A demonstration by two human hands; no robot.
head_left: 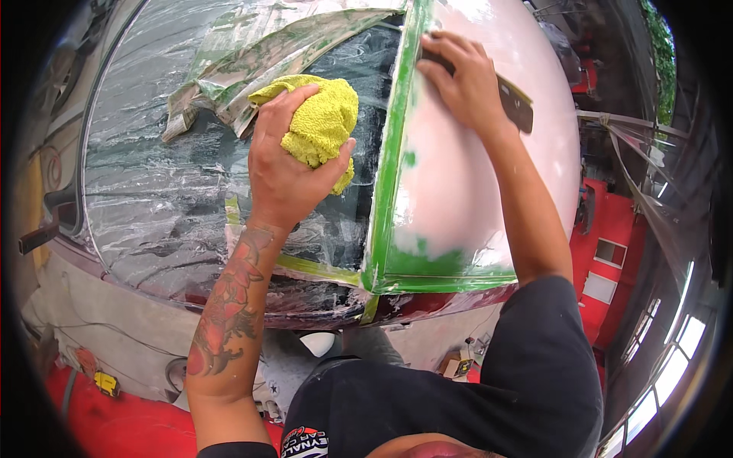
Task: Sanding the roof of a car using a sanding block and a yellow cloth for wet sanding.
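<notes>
A bunched yellow towelling cloth (324,118) is gripped in my left hand (282,172), over the dark, film-covered part of the car. My right hand (469,88) lies on the pinkish-white curved car panel (450,191), fingers closed over a long, dark, flat block (516,105). One end of that block sticks out past my wrist; its underside is hidden. A green band (382,206) edges the panel, with green patches showing in its lower corner. Crumpled, stained masking paper (252,65) lies beyond the cloth.
Wet, whitish-streaked plastic film (153,221) spreads over the car's left side. A yellow-green tape strip (317,269) runs along its near edge. Below are a red floor area (153,424), a cable and a small yellow tool (107,384). Red cabinets (611,252) stand at right.
</notes>
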